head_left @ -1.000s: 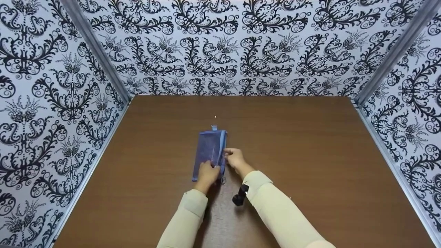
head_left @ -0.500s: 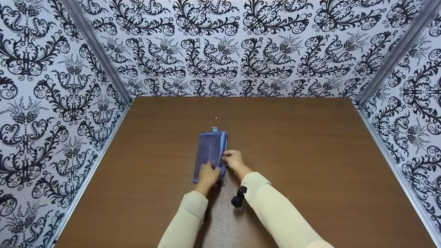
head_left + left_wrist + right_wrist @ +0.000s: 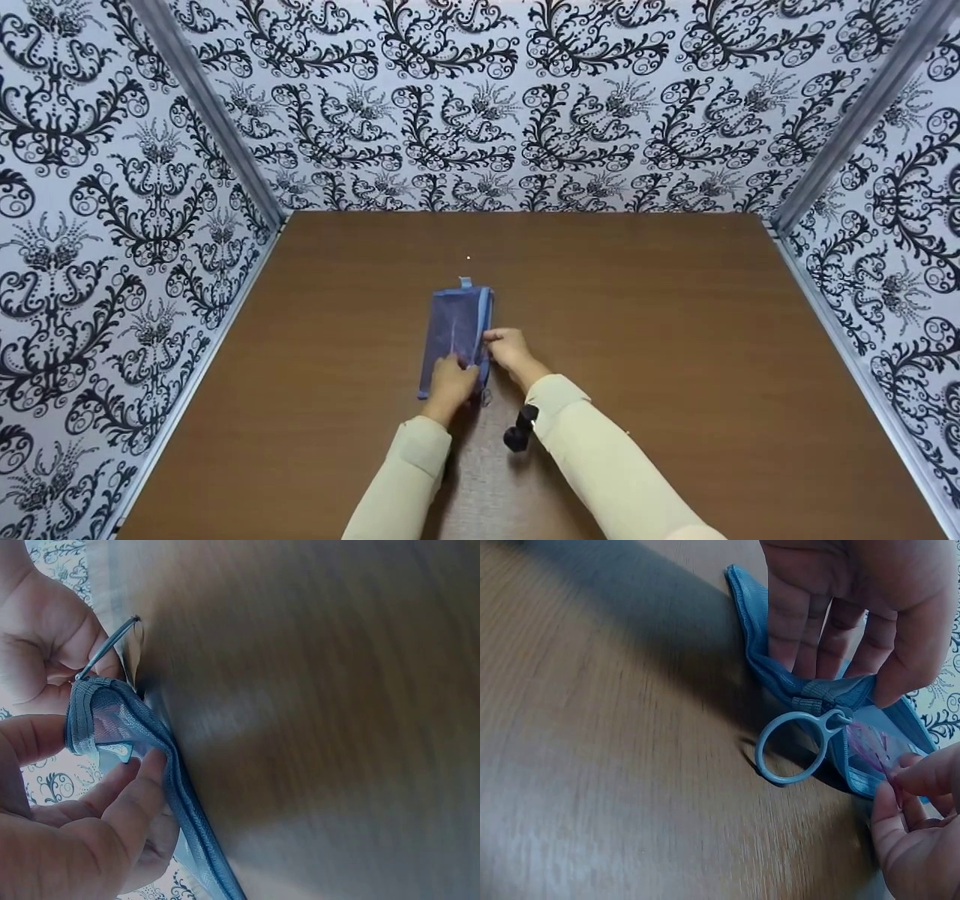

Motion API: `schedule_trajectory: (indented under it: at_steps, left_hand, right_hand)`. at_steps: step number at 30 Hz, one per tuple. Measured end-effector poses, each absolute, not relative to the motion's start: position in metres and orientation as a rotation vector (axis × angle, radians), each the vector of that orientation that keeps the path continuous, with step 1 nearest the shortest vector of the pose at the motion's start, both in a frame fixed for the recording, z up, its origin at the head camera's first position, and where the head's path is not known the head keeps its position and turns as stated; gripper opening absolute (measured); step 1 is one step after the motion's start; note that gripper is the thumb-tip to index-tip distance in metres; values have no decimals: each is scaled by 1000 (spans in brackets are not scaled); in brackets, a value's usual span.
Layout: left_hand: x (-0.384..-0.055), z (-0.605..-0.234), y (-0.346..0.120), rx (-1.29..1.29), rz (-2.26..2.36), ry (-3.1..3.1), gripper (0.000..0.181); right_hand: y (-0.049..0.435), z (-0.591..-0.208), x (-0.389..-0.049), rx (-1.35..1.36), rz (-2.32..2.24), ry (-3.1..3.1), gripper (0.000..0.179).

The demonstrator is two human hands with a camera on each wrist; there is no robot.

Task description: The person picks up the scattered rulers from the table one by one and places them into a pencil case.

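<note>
A blue mesh zip pouch (image 3: 454, 322) lies on the brown table in the head view, its zip edge on the right. My left hand (image 3: 450, 382) grips its near part, thumb and fingers spread across the zip side in the left wrist view. Beside that edge, my right hand (image 3: 510, 349) has its fingertips at the opening. In the right wrist view, the right thumb and finger pinch a thin clear thing with pink marks (image 3: 866, 744) in the open side; its kind is unclear. A blue-grey ring (image 3: 761, 754) hangs from the pouch's near corner.
The brown tabletop (image 3: 660, 315) surrounds the pouch. Patterned black-and-white walls (image 3: 480, 105) stand at the back and both sides, with grey metal strips at the corners. A black device (image 3: 519, 431) hangs at the right wrist.
My right hand has shifted slightly left, its fingertips closer in against the pouch's zip edge. The left hand and the pouch have hardly moved.
</note>
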State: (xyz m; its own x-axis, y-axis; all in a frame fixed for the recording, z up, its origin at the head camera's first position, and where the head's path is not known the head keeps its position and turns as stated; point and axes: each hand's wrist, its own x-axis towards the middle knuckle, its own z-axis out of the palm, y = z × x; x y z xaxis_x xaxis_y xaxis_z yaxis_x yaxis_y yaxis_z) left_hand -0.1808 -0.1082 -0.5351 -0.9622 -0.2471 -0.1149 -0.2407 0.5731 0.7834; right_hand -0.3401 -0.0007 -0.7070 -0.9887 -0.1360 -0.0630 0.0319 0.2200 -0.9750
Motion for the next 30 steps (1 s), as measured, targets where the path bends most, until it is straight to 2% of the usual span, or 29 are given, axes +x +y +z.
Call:
schedule_trajectory:
  at_steps: [4,10,13,17,19,21,26,30]
  left_hand:
    - [-180,-535,-108,444,-1391,-2786,18]
    - [-181,-536,-109,457,-1354,-2785,27]
    - [-182,-536,-110,451,-1334,-2785,30]
    - [-182,-536,-110,439,-1337,-2787,28]
    - [-182,-535,-110,435,-1335,-2792,29]
    - [-182,-534,-110,434,-1343,-2798,30]
    - [-181,-533,-111,440,-1347,-2813,28]
    - [-181,-532,-112,432,-1313,-2810,31]
  right_hand:
    - [-1,-710,-340,-58,-1900,2266,27]
    - [0,-700,-333,-59,-2057,2133,29]
    - [-3,-675,-319,30,-2058,2099,32]
    - [-7,-617,-286,101,-2010,2131,33]
    - [-7,-604,-279,109,-2008,2131,33]
    - [-7,-615,-284,93,-2039,2125,32]
    - [-6,-686,-324,12,-2150,2080,27]
    - [-5,-728,-348,7,-2182,2049,26]
